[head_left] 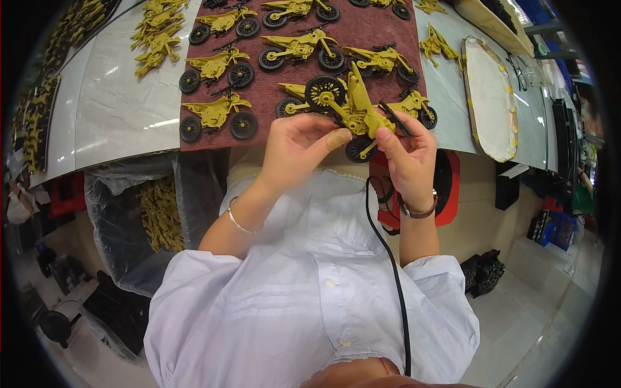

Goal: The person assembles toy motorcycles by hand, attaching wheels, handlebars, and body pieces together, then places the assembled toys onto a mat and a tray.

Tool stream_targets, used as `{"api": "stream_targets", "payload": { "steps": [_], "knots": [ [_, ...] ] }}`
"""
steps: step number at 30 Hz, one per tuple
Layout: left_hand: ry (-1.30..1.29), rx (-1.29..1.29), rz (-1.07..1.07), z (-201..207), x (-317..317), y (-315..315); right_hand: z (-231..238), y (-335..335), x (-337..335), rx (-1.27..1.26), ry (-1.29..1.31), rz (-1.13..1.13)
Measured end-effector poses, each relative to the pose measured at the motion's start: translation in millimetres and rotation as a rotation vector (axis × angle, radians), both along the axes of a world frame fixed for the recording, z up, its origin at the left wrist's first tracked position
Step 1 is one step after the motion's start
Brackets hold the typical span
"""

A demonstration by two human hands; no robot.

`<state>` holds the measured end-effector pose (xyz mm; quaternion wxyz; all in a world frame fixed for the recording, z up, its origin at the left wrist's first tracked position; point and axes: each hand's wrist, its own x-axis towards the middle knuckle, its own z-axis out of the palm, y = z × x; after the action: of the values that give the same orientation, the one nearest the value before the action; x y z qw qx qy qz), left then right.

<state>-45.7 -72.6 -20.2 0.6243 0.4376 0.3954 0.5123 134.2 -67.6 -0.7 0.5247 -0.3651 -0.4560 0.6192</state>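
Both my hands hold a mustard-yellow toy motorcycle (358, 107) above the near edge of a maroon cloth mat (264, 107). It is tilted, with one black spoked wheel up at the left and the other low between my hands. My left hand (299, 145) pinches its lower left side with thumb and fingers; a tan bandage wraps the thumb. Closed on the right side is my right hand (414, 152), its thumb against the yellow body near the black handlebar. Several similar toy motorcycles (213, 114) lie in rows on the mat; the held one partly hides some.
Loose yellow parts (157, 48) are heaped on the grey tabletop (110, 103) at left. Below stands a plastic-lined bin (110, 207) of yellow pieces. A white tray-like panel (490, 103) with yellow-taped edges lies at right. A black cable (396, 271) hangs down my front.
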Motion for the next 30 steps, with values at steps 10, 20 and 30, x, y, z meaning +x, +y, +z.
{"api": "stream_targets", "payload": {
  "steps": [10, 20, 30],
  "knots": [
    [-0.138, 0.101, 0.108, 14.2, -4.2, 11.4, -1.5, -5.3, 1.4, 0.082, -0.138, -0.068],
    [0.077, 0.308, -0.027, 18.4, -12.9, 20.5, 3.7, -4.1, 4.0, 0.189, -0.351, 0.003],
    [-0.046, 0.147, 0.019, 6.2, -12.6, 18.9, -2.8, -6.4, -1.1, 0.056, -0.109, -0.069]
  ]
}}
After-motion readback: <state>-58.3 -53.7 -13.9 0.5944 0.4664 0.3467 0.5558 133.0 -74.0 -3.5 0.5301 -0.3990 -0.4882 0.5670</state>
